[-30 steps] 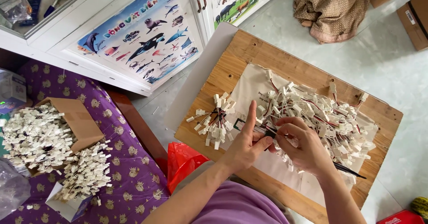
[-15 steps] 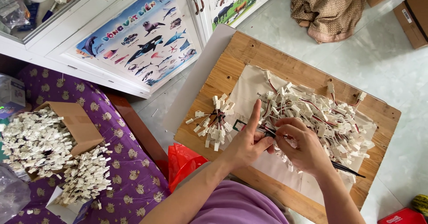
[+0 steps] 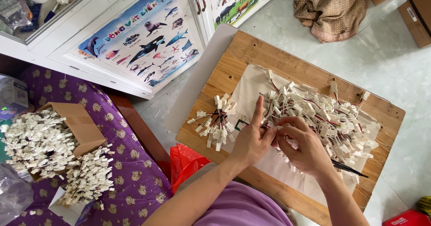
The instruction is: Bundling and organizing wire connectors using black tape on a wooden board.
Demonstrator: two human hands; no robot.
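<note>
- My left hand (image 3: 249, 143) and right hand (image 3: 305, 147) meet, fingertips pinching a wired white connector (image 3: 272, 128); left forefinger raised
- It sits at the edge of the big connector heap (image 3: 332, 118) on cream cloth (image 3: 251, 84); a small bundle (image 3: 217, 120) lies just left
- Wooden board (image 3: 251, 50) beneath; cardboard box (image 3: 83, 127) of connectors well apart

Two bare forearms rise from the bottom of the frame, ending in the left hand (image 3: 249, 141) and the right hand (image 3: 304, 146), neither wearing rings, a watch or gloves. At the bottom centre sits a stretch of purple garment (image 3: 242, 206) (plain, soft-looking fabric, no visible print), with no sleeve over either forearm.
</note>
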